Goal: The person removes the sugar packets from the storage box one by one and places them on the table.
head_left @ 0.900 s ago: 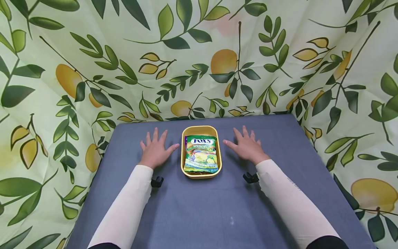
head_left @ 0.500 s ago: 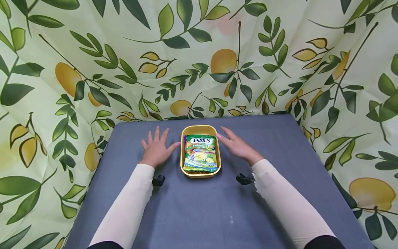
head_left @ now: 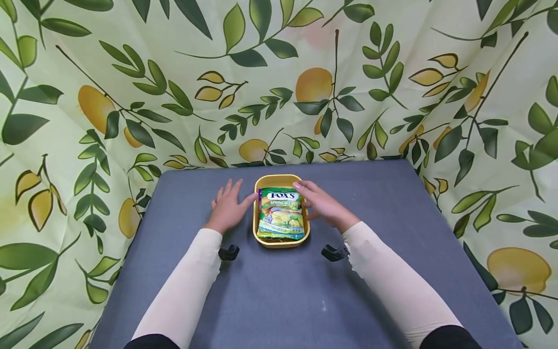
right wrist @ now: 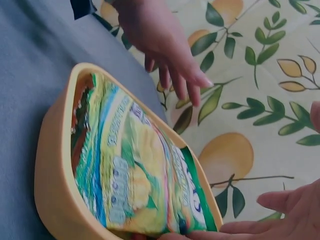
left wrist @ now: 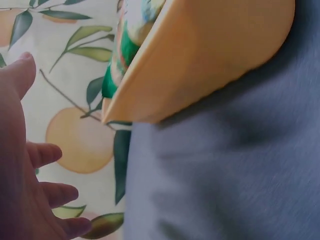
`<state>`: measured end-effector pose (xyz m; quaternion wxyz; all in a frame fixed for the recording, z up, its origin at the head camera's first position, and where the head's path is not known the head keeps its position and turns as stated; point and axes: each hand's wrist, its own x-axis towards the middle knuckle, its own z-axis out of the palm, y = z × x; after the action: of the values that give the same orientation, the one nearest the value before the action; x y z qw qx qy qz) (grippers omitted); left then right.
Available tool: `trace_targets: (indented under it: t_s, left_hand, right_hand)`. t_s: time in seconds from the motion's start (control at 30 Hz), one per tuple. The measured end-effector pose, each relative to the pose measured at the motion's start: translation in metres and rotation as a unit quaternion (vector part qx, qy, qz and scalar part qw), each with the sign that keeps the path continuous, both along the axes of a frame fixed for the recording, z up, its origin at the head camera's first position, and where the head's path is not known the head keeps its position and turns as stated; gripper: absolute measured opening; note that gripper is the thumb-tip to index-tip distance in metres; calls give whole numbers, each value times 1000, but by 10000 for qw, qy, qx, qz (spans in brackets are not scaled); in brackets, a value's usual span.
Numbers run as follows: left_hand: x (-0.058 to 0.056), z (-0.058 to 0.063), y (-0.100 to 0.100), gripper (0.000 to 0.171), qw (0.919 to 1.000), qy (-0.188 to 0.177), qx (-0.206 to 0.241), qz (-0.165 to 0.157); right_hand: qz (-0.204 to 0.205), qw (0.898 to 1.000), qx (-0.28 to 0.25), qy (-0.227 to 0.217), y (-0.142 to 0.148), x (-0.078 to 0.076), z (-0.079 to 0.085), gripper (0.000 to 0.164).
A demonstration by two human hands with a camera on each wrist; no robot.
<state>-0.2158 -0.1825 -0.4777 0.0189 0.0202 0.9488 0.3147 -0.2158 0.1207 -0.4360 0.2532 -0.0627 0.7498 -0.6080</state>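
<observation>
A green FOX'S Spring Tea candy bag (head_left: 281,215) lies face up in a yellow rectangular container (head_left: 279,245) with rounded corners. Other wrapped packs, mostly hidden, show beneath it in the right wrist view. My left hand (head_left: 228,207) is spread beside the container's left rim, thumb toward it; the left wrist view shows that hand (left wrist: 25,160) apart from the container wall (left wrist: 210,60). Over the right rim reaches my right hand (head_left: 324,203), thumb above the bag's upper right corner. In the right wrist view its fingers (right wrist: 240,234) lie at the bag's top end; contact is unclear.
The container stands on a table with a dark grey-blue cloth (head_left: 279,300). Behind and at both sides hangs a leaf-and-fruit patterned curtain (head_left: 279,82). A black wrist device (head_left: 228,252) sits on the left wrist, another wrist device (head_left: 334,252) on the right.
My right hand has moved left, from beside the container to over its right rim. My left hand has turned and shifted slightly right, closer to the left rim. Container and bag stay put.
</observation>
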Motion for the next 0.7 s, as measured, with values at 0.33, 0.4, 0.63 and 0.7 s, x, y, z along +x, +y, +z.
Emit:
trace_targets:
  t_s: [0.33,0.4,0.63,0.7]
  left_hand:
    - [1,-25,17,88,9820,-810,1700,163]
    - [1,-30,20,79,9729,-854,2144,167]
    - [3,-47,31,59,9330,-958,3451,360]
    - [3,-49,32,57,9254,-989,3634,424]
  right_hand:
    - [58,9999,-11,141,-17,4,-2,90]
    - [68,9996,-5,291,-20,5,-3,89]
    - [-4,9983,96,579,-25,9,-9,84]
    - [-82,9987,15,509,-25,9,-10,82]
